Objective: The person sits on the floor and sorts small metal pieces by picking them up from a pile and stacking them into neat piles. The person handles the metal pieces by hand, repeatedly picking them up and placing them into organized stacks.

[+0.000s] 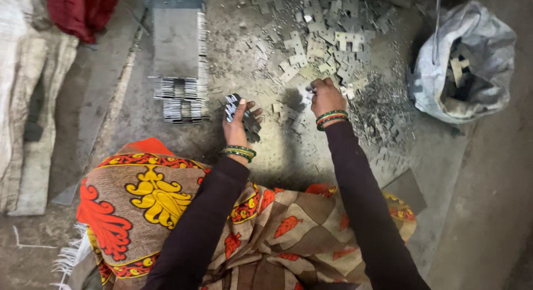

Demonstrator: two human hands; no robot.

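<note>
My left hand grips a fanned stack of small flat metal plates, held just above the dusty floor. My right hand reaches forward with fingers pinched on one small metal plate at the near edge of a loose heap of notched metal pieces. Both wrists wear green and red bangles, and both arms are in dark sleeves. A patterned brown, red and yellow cloth covers my lap below the hands.
Neat rows of stacked plates lie left of my left hand, beneath a long grey stacked block. A grey sack holding metal pieces sits at the right. Pale sacking and a red cloth lie at the left.
</note>
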